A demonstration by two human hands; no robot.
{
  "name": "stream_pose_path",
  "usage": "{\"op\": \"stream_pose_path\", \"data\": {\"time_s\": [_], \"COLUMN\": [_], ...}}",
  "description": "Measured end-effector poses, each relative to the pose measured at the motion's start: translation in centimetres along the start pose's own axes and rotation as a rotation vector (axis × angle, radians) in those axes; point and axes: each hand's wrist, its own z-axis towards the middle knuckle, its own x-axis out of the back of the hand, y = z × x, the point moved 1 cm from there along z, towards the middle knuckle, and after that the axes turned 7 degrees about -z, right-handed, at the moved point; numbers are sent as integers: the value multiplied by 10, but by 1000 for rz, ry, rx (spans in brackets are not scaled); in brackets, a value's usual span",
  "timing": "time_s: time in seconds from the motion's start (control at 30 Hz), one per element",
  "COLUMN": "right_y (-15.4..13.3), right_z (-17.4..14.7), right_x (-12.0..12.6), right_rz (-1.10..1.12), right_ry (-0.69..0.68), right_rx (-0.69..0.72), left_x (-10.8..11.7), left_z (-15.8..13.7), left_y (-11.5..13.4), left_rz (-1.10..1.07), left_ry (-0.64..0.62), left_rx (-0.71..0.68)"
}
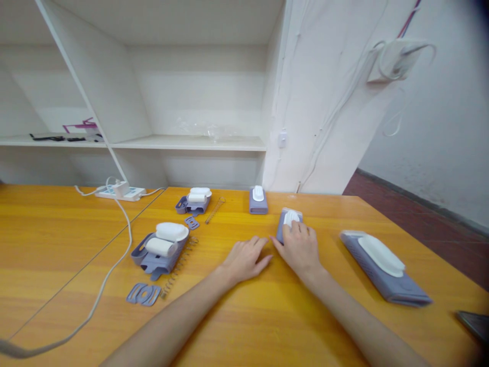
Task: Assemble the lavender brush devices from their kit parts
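Note:
My right hand (300,250) is closed over the near end of a small purple-grey box with a white ridged oval piece on top (284,219); the fingers hide part of it. Beside it, my left hand (246,260) rests on the table with thumb and fingers apart and nothing in it. A similar small box (259,201) stands farther back. To the right lies a larger purple-grey box with a white oval piece (382,260). On the left, an opened purple-grey casing (162,262) carries white parts, with a coil spring (179,267) and a flat slotted purple-grey plate (144,294) near it.
Another opened casing (196,206), a thin spring (215,210) and a slotted plate (191,223) lie farther back. A power strip (132,193) sits at the rear left, its white cable (128,229) curving across the table. A dark flat object (473,323) lies at the right edge.

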Motion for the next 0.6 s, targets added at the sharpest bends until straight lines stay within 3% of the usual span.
{"op": "stream_pose_path", "data": {"time_s": [0.23, 0.53, 0.6], "right_y": [42, 126, 141], "right_z": [31, 76, 81], "right_x": [-37, -95, -104], "right_rz": [-101, -74, -71], "right_ry": [-124, -475, -498], "right_rx": [-61, -250, -271], "left_x": [-2, -2, -2], "left_z": [0, 0, 0], "left_y": [-2, -3, -3], "left_rz": [61, 65, 65], "left_ry": [5, 2, 4], "left_rx": [-9, -10, -6]}}
